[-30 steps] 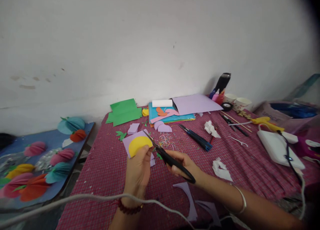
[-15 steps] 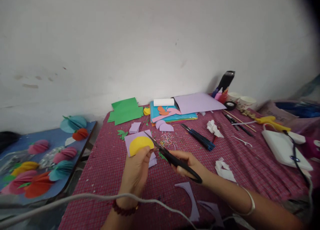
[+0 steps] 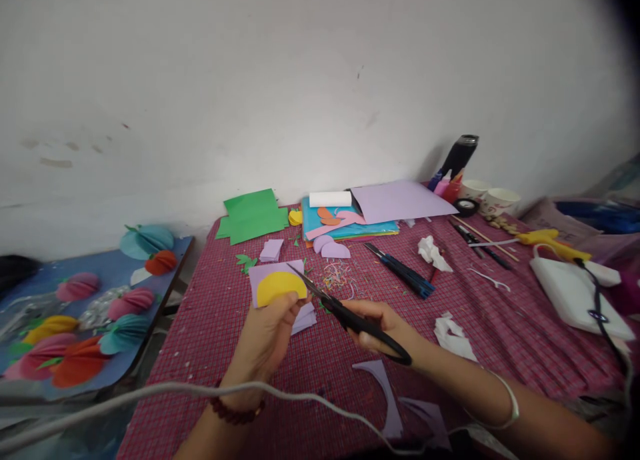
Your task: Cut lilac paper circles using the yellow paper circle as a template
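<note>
Head view: the left hand (image 3: 265, 340) pinches shut on a lilac paper square (image 3: 260, 278) with a yellow paper disc (image 3: 280, 285) laid over it, held just above the table. The right hand (image 3: 383, 327) is curled closed through the handles of black scissors (image 3: 345, 313), whose blades lie along the disc's edge nearest that hand; how far they are parted cannot be made out. The cut looks barely begun: the square keeps its corners on the side away from the scissors. Curved lilac offcuts (image 3: 385, 393) under the right forearm and lilac half-rounds (image 3: 333, 249) beyond the blades suggest other pieces are done.

The surface is a red checked tablecloth (image 3: 225, 340) strewn with scraps. Beyond the hands lie green paper (image 3: 253, 217) and a stack of coloured sheets (image 3: 350, 228); far out past the right hand are a yellow glue gun (image 3: 550, 241), paper cups (image 3: 500, 200) and a black flask (image 3: 460, 155). Outside the left hand, a blue board (image 3: 100, 273) carries folded paper fruits (image 3: 80, 363). A stained white wall (image 3: 300, 80) backs it all.
</note>
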